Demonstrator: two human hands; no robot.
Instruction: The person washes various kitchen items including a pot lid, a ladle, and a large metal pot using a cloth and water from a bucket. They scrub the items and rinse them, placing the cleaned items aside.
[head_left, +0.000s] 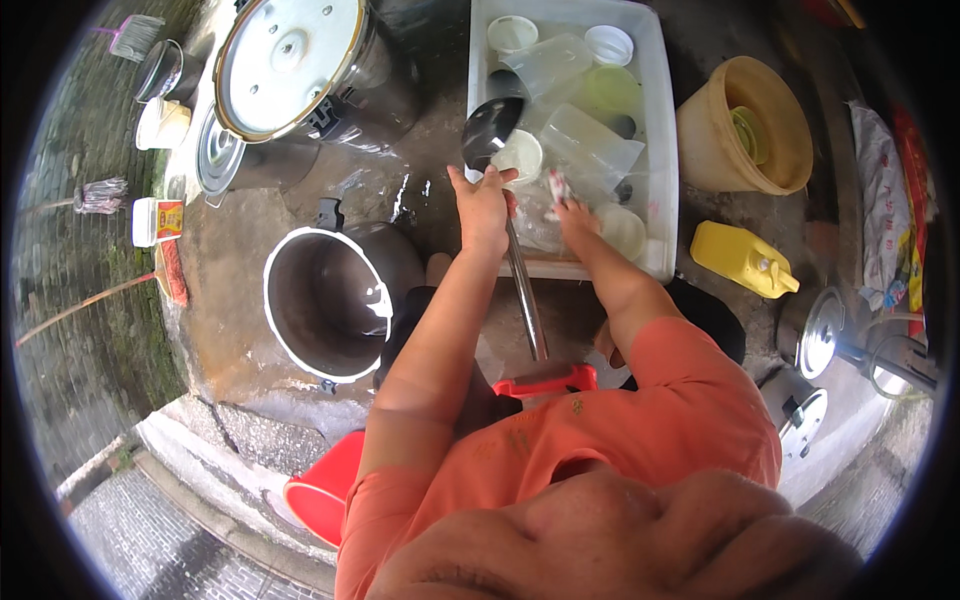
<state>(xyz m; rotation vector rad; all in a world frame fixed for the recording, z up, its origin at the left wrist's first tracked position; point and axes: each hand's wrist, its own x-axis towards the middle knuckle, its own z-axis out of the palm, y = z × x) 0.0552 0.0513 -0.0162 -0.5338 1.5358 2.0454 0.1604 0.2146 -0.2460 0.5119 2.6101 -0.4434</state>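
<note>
My left hand (484, 210) grips a large ladle near the top of its steel handle (525, 300). The ladle's dark, shiny bowl (491, 127) tilts over the near left side of a white rectangular plastic tub (664, 150). Inside the tub, my right hand (579, 225) holds a white and red cloth (559, 186) at the water. Around it in the water lie translucent plastic jugs (589, 142), a round white container (519, 157), a pale round container (624, 231) and a yellow-green vessel (611, 90). Some dark pieces are partly hidden under the jugs.
An uncovered metal pot (330, 304) stands at left, below a large lidded pot (289, 60). At right are a beige bucket (697, 142) with green items inside and a yellow jug (739, 259). A red basin (326, 487) sits lower left. The concrete floor (240, 247) is wet.
</note>
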